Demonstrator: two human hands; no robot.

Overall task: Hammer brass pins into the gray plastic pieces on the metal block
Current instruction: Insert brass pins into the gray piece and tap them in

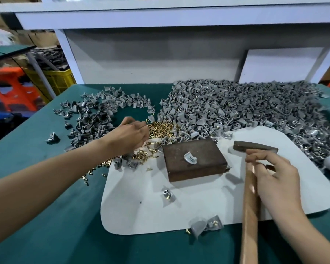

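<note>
Brass pins point(160, 128) at centre lie partly under the left hand point(130, 135); its fingertips are blurred, so I cannot tell its grip. At lower right the right hand point(274, 180) grips the hammer point(251, 202), its handle cut off below. One gray piece point(190, 158) lies on the metal block point(208, 149).

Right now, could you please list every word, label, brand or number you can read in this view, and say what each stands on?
There is no readable text.
The brown metal block, the wooden-handled hammer and the white mat show no marks.
The cardboard boxes at the far left are too blurred to tell whether they carry print.
</note>
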